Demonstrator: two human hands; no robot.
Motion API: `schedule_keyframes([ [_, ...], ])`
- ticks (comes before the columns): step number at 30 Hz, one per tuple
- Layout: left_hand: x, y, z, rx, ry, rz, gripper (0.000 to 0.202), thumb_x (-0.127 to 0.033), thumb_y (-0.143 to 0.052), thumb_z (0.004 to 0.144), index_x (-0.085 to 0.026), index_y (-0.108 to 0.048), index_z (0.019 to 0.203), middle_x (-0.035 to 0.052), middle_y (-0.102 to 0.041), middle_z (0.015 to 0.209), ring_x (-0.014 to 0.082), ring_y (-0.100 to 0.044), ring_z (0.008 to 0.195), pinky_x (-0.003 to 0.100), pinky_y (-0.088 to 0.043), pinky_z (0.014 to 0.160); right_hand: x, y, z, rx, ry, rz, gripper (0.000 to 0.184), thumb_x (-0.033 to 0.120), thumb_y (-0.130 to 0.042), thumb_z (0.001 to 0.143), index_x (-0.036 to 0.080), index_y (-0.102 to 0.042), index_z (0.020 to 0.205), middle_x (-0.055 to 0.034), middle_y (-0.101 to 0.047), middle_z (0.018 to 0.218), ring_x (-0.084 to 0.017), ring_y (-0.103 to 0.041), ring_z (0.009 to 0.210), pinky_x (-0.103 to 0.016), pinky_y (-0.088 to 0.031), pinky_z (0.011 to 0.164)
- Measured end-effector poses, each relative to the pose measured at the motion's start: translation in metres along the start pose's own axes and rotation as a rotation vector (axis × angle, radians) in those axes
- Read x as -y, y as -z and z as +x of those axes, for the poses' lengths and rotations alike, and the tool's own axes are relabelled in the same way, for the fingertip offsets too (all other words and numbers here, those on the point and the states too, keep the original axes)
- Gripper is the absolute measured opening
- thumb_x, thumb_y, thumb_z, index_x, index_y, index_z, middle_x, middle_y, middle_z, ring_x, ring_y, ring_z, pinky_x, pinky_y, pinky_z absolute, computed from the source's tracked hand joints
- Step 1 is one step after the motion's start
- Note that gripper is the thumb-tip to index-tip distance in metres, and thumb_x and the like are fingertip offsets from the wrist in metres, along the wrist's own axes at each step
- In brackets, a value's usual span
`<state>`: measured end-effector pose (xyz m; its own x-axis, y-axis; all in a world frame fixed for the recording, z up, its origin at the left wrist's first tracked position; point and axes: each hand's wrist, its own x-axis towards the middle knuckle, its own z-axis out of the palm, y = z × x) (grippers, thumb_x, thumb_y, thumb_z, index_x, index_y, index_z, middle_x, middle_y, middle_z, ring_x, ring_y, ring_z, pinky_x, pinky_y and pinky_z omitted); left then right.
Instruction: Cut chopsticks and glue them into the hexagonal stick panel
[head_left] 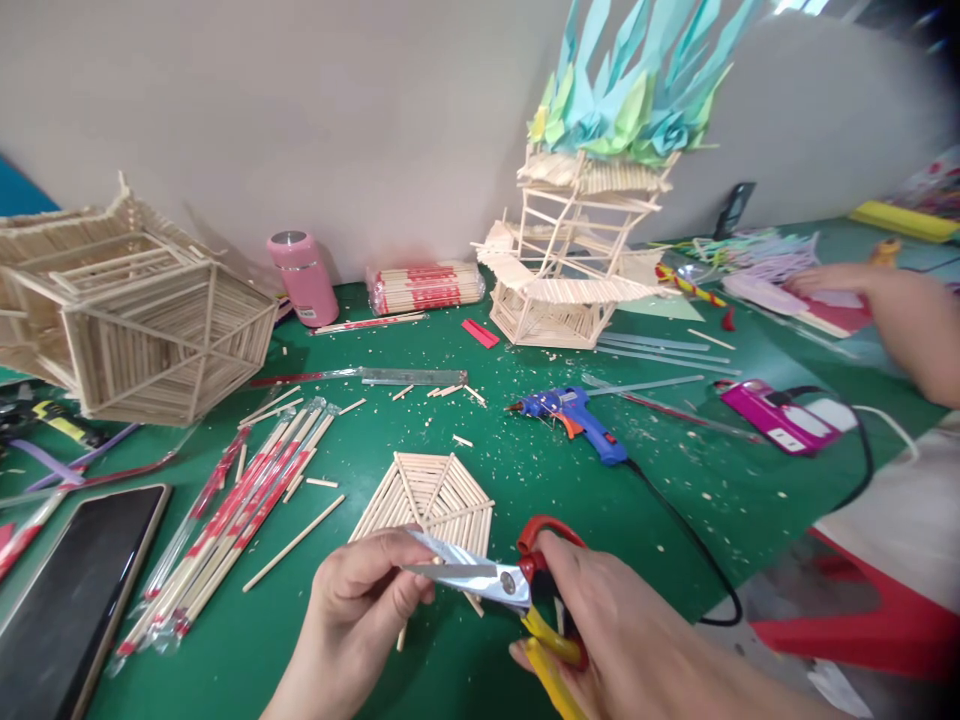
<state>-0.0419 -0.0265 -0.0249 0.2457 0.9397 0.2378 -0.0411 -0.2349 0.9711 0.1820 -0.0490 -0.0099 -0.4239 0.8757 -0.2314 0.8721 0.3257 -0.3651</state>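
My right hand grips scissors with red and yellow handles. Their silver blades point left, slightly apart, at the fingertips of my left hand. That hand is closed in a pinch on a thin wooden stick; most of it is hidden by the fingers, and its lower end shows beneath them. Just behind the blades lies a flat polygonal panel of wooden sticks, partly covered by my left hand and the scissors.
A blue glue gun lies beyond my right hand. Stick bundles and a phone are at left. Behind stand a stick structure, a pink bottle and a stick tower. Another person's hand is at right.
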Motion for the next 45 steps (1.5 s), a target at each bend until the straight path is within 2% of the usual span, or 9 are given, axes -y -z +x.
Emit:
schedule_keyframes([
  [4,-0.005,-0.001,0.002,-0.003,0.009,0.017,0.018,-0.016,-0.059,0.080,-0.030,-0.068,0.086,-0.0039,-0.062,0.059,0.0091,-0.053,0.053,0.016,-0.043,0.050,-0.003,-0.002,0.000,-0.020,0.051,-0.002,0.023,0.033,-0.045,0.076,0.016,-0.037,0.091,-0.0077,-0.059,0.068,-0.025,-0.058,0.056,-0.033,-0.031,0.046],
  [10,-0.007,-0.002,0.002,-0.007,0.092,0.035,0.017,-0.020,-0.059,0.080,-0.021,-0.065,0.064,-0.0017,-0.061,0.057,0.0081,-0.050,0.051,0.016,-0.039,0.048,-0.004,-0.001,0.004,0.002,0.042,0.054,0.018,0.026,-0.046,0.072,0.019,-0.036,0.086,-0.0058,-0.059,0.065,-0.023,-0.055,0.054,-0.031,-0.026,0.046],
  [15,0.005,-0.006,-0.001,-0.063,0.314,-0.187,0.014,-0.032,-0.061,0.080,-0.020,-0.067,0.076,-0.0032,-0.054,0.054,0.0075,-0.043,0.051,0.016,-0.034,0.048,0.004,0.012,0.010,0.006,-0.070,0.225,0.020,0.033,-0.050,0.076,0.022,-0.033,0.081,0.0026,-0.051,0.062,-0.014,-0.045,0.049,-0.027,-0.027,0.045],
  [17,0.009,-0.007,-0.002,-0.057,0.353,-0.284,0.017,-0.034,-0.061,0.080,-0.019,-0.066,0.073,-0.0031,-0.052,0.055,0.0077,-0.042,0.054,0.017,-0.034,0.051,0.006,0.017,0.011,0.005,-0.061,0.241,0.025,0.036,-0.053,0.075,0.023,-0.033,0.081,0.0044,-0.048,0.060,-0.012,-0.042,0.047,-0.026,-0.028,0.044],
  [20,0.010,-0.006,-0.001,-0.049,0.373,-0.374,0.019,-0.033,-0.063,0.078,-0.018,-0.066,0.068,-0.0029,-0.051,0.056,0.0076,-0.042,0.056,0.018,-0.033,0.052,0.003,0.021,0.011,-0.022,-0.028,0.189,0.029,0.038,-0.056,0.073,0.022,-0.034,0.083,0.0022,-0.049,0.064,-0.014,-0.042,0.051,-0.027,-0.031,0.046],
  [24,0.009,-0.006,-0.001,-0.054,0.425,-0.462,0.013,-0.033,-0.069,0.073,-0.020,-0.070,0.075,-0.0027,-0.055,0.058,0.0069,-0.045,0.056,0.017,-0.034,0.054,-0.001,0.020,0.010,-0.060,-0.027,0.087,0.030,0.041,-0.056,0.073,0.021,-0.036,0.082,-0.0023,-0.051,0.070,-0.017,-0.047,0.058,-0.031,-0.036,0.051],
  [31,0.008,-0.008,0.001,-0.072,0.412,-0.481,0.019,-0.038,-0.071,0.069,-0.020,-0.068,0.072,-0.0021,-0.057,0.061,0.0082,-0.046,0.059,0.019,-0.037,0.058,-0.002,0.019,0.007,-0.098,-0.001,0.057,0.028,0.038,-0.057,0.072,0.020,-0.038,0.082,-0.0023,-0.052,0.069,-0.017,-0.048,0.058,-0.032,-0.038,0.051],
  [36,0.010,-0.007,0.001,-0.028,0.391,-0.448,0.024,-0.040,-0.069,0.071,-0.017,-0.065,0.064,-0.0011,-0.054,0.057,0.0089,-0.043,0.056,0.020,-0.034,0.054,-0.002,0.023,0.007,-0.126,0.020,0.045,0.029,0.037,-0.059,0.070,0.020,-0.039,0.082,-0.0023,-0.052,0.070,-0.017,-0.048,0.058,-0.031,-0.039,0.051],
  [45,0.011,-0.003,-0.001,0.044,0.378,-0.367,0.027,-0.042,-0.066,0.073,-0.017,-0.065,0.066,-0.0016,-0.052,0.056,0.0087,-0.040,0.053,0.020,-0.030,0.050,-0.005,0.026,0.005,-0.097,0.047,0.007,0.031,0.039,-0.061,0.070,0.020,-0.039,0.081,-0.0022,-0.050,0.072,-0.018,-0.047,0.061,-0.032,-0.039,0.053],
])
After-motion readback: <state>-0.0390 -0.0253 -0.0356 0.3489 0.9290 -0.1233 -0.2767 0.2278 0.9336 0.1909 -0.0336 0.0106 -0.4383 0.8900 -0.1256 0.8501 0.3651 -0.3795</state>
